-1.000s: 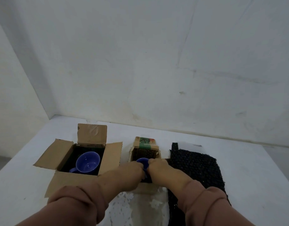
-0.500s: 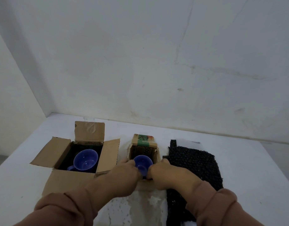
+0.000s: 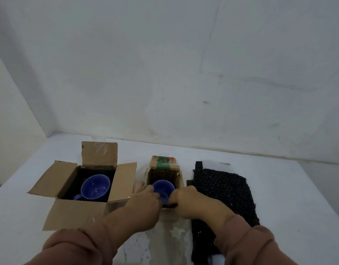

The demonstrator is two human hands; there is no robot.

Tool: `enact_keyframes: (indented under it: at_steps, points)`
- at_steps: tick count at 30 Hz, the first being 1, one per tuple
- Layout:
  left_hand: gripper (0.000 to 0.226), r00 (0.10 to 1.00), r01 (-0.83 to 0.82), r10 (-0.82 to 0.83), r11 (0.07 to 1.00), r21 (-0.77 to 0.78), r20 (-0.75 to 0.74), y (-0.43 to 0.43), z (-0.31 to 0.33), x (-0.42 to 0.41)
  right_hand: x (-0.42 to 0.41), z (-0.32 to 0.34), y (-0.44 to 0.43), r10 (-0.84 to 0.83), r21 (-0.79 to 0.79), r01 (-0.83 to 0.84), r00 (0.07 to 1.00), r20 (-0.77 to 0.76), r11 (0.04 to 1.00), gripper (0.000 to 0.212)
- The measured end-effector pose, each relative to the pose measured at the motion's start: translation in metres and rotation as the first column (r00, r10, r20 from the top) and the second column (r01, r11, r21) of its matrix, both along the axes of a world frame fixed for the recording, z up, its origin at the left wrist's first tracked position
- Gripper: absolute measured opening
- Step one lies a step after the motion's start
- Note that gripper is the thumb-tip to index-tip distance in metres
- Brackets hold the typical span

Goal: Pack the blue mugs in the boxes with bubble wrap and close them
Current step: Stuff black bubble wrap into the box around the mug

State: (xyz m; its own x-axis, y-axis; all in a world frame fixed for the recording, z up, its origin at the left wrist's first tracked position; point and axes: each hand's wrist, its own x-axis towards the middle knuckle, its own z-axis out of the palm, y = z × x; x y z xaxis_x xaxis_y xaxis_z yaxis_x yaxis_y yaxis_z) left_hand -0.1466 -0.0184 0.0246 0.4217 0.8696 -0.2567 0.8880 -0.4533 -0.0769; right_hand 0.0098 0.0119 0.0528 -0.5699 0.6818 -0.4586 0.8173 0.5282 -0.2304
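Observation:
A large open cardboard box (image 3: pixel 67 182) on the left holds a blue mug (image 3: pixel 96 187) resting on black bubble wrap. A smaller open box (image 3: pixel 163 170) in the middle holds a second blue mug (image 3: pixel 163 188). My left hand (image 3: pixel 145 197) and my right hand (image 3: pixel 186 197) close around this second mug from either side, at the box's near edge. A thin dark strip shows under my right fingers. A sheet of black bubble wrap (image 3: pixel 222 190) lies flat just right of the small box.
Everything sits on a white table (image 3: pixel 289 197) set against a white wall, with the table's left edge near the large box. A patch of worn, flaking paint (image 3: pixel 170 238) lies between my forearms.
The mug in the small box shows more now as my hands have spread slightly and shifted toward me. The view has tilted a little.

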Motion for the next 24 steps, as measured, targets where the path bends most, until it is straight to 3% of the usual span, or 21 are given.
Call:
enact_keyframes:
  at_steps: [1, 3, 4, 5, 7, 9, 11, 15, 17, 19, 20, 21, 22, 24]
  points:
    - [0.028, 0.999, -0.016, 0.016, 1.0, 0.002, 0.028, 0.0, -0.001, 0.001, 0.008, 0.003, 0.001, -0.154, -0.033, 0.151, 0.972, -0.178, 0.988, 0.035]
    - [0.032, 0.994, -0.055, 0.055, 0.998, -0.003, 0.096, 0.0, -0.001, 0.004, 0.034, 0.004, 0.002, -0.481, -0.123, 0.483, 0.743, -0.466, 0.867, 0.03]
    - [0.034, 0.989, -0.06, 0.06, 0.998, -0.007, 0.134, 0.0, 0.0, 0.008, 0.05, -0.001, 0.003, -0.587, -0.153, 0.607, 0.623, -0.517, 0.78, 0.026]
    - [0.037, 0.982, -0.057, 0.058, 0.998, -0.013, 0.181, 0.0, 0.0, 0.013, 0.065, -0.008, 0.001, -0.655, -0.144, 0.69, 0.571, -0.494, 0.71, 0.025]
    - [0.04, 0.961, -0.049, 0.058, 0.998, -0.041, 0.27, 0.002, 0.002, 0.027, 0.089, -0.026, -0.007, -0.708, -0.076, 0.719, 0.651, -0.273, 0.691, 0.027]
    - [0.04, 0.922, -0.015, 0.029, 0.999, -0.038, 0.386, 0.005, -0.004, 0.045, 0.101, -0.049, -0.022, -0.64, -0.055, 0.638, 0.766, -0.054, 0.768, 0.031]
    - [0.039, 0.874, 0.032, -0.007, 0.999, -0.043, 0.487, 0.001, -0.008, 0.064, 0.105, -0.067, -0.039, -0.563, 0.01, 0.563, 0.826, 0.042, 0.827, 0.041]
    - [0.036, 0.779, 0.181, -0.186, 0.981, 0.07, 0.599, -0.004, -0.025, 0.095, 0.106, -0.089, -0.053, -0.548, 0.207, 0.554, 0.831, -0.095, 0.806, 0.026]
    - [0.037, 0.765, 0.145, -0.072, 0.988, -0.061, 0.64, -0.009, -0.024, 0.112, 0.11, -0.096, -0.054, -0.559, 0.211, 0.594, 0.804, -0.204, 0.777, 0.023]
    - [0.046, 0.76, -0.02, 0.192, 0.962, -0.274, 0.62, -0.011, -0.029, 0.126, 0.118, -0.098, -0.053, -0.599, 0.134, 0.684, 0.703, -0.383, 0.717, 0.02]
    - [0.053, 0.715, -0.122, 0.353, 0.913, -0.388, 0.604, -0.011, -0.03, 0.132, 0.122, -0.096, -0.053, -0.623, 0.083, 0.734, 0.625, -0.47, 0.674, 0.017]
    - [0.058, 0.595, -0.211, 0.516, 0.841, -0.499, 0.617, -0.01, -0.031, 0.137, 0.125, -0.092, -0.052, -0.636, 0.045, 0.777, 0.546, -0.546, 0.628, 0.013]
    - [0.059, 0.421, -0.263, 0.675, 0.73, -0.63, 0.606, -0.01, -0.028, 0.141, 0.128, -0.089, -0.052, -0.626, 0.025, 0.806, 0.479, -0.615, 0.592, 0.01]
    - [0.049, 0.013, -0.155, 0.878, 0.474, -0.867, 0.478, -0.002, -0.023, 0.148, 0.131, -0.082, -0.053, -0.545, 0.036, 0.816, 0.417, -0.728, 0.577, 0.006]
